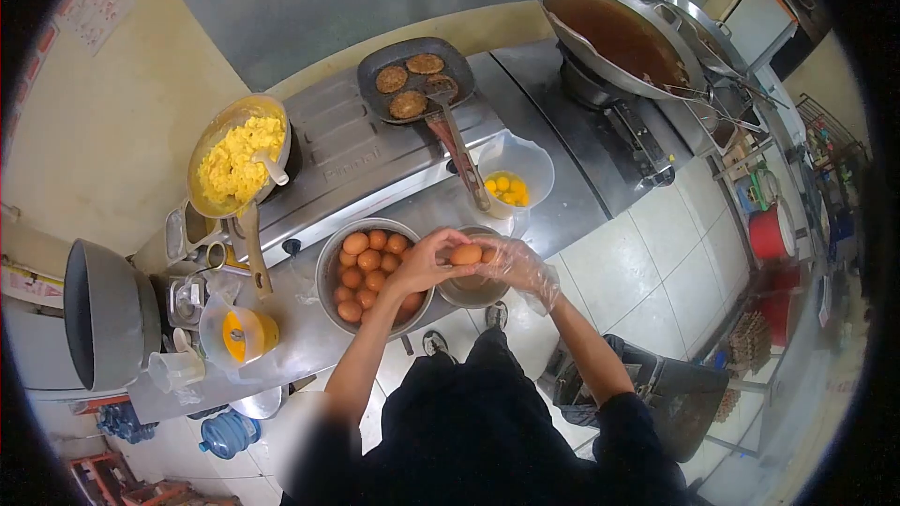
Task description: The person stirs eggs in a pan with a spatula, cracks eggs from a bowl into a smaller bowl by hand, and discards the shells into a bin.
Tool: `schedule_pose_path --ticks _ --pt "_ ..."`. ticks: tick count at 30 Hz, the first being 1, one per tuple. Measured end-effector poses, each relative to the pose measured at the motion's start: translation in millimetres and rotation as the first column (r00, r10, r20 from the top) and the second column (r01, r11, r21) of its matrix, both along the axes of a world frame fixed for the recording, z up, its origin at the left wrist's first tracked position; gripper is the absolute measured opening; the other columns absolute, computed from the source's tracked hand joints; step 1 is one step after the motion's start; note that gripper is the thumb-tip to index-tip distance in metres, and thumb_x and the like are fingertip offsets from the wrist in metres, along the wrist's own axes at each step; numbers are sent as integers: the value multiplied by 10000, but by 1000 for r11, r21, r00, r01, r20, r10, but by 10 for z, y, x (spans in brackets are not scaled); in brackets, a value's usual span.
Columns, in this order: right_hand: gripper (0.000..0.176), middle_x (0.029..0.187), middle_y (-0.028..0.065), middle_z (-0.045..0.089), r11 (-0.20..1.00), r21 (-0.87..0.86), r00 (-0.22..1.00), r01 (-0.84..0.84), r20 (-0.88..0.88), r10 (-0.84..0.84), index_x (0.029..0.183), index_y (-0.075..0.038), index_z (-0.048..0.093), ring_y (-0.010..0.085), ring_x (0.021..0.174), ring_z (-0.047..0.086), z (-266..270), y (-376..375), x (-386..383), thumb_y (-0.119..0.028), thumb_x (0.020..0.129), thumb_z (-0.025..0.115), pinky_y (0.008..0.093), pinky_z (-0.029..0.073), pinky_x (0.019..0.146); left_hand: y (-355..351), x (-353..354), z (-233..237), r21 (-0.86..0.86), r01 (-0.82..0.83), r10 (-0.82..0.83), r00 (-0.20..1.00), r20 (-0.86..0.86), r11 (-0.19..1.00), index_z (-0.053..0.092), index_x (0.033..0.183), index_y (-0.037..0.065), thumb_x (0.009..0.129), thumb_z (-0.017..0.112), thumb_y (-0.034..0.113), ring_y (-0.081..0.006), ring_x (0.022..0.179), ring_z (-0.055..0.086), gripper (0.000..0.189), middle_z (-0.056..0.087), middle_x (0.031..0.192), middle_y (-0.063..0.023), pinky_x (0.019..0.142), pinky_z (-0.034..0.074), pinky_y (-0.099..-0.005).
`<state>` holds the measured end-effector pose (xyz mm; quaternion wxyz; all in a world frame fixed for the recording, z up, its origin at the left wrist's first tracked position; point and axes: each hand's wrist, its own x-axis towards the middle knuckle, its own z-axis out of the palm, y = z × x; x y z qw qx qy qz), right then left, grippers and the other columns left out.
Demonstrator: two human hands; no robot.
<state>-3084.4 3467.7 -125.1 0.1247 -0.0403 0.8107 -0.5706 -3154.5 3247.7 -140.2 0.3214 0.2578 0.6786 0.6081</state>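
My left hand (424, 262) is closed around a brown egg (465, 254), held by the fingertips. Another brown egg (488, 255) sits right beside it in my right hand (521, 267), which wears a clear plastic glove. Both hands meet over a metal bowl (466, 300), whose inside is partly hidden by them. Left of it, close to my left wrist, stands a large metal bowl (323, 274) full of whole brown eggs (369, 260). Just beyond my right hand is a clear plastic pitcher (536, 164) with cracked eggs and several yolks (506, 189) in it.
On the stove, a square pan (373, 56) holds browned patties and a spatula (457, 136); a pan of scrambled eggs (242, 161) is at left. A wok of brown liquid (614, 33) stands far right. A jug of orange-yellow liquid (246, 335) sits on the counter's left end.
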Motion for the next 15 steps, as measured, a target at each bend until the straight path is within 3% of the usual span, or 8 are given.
schedule_pose_path --ticks 2,6,8,9,11,15 --pt "594 857 114 685 994 105 984 -6 -178 25 1291 -62 581 199 760 649 -84 42 -50 -350 808 775 321 524 746 62 -25 -1 42 -28 28 1000 0 999 493 1164 87 790 809 166 -180 1155 562 496 539 1203 -21 919 520 -375" --pt "561 879 138 691 995 100 960 -18 -277 45 1312 -78 565 217 776 662 -428 111 -98 -271 820 753 324 527 756 219 -29 -173 18 -91 92 992 -83 996 467 1161 75 801 794 165 -241 1097 603 495 570 1162 -86 890 518 -384" --pt "563 914 139 684 985 173 943 -1 -327 58 1336 -98 550 230 787 667 -545 108 -115 -197 814 736 334 529 767 299 -15 -223 -142 -124 59 919 -391 982 420 1185 65 811 764 121 -262 1072 623 511 582 1127 -129 850 527 -341" --pt "563 914 139 684 986 168 943 -6 -326 61 1336 -98 550 230 787 667 -602 113 -124 -197 814 736 334 529 767 336 -17 -250 -147 -129 62 919 -390 981 420 1185 65 811 764 121 -262 1072 623 511 582 1127 -129 850 527 -341" --pt "568 915 131 672 986 155 838 66 -545 30 1350 -144 549 239 750 662 -657 98 -142 -153 810 724 329 532 739 380 -30 -285 -197 -161 38 855 -517 967 411 1176 63 776 756 117 -361 1047 617 531 587 1092 -175 858 504 -394" --pt "548 975 140 668 981 175 895 88 -446 -1 1337 -183 563 277 794 668 -768 175 -144 -135 811 707 344 540 743 406 -84 -311 -227 -150 40 903 -427 962 418 1167 68 738 753 107 -408 1040 592 547 586 1085 -188 882 479 -426"
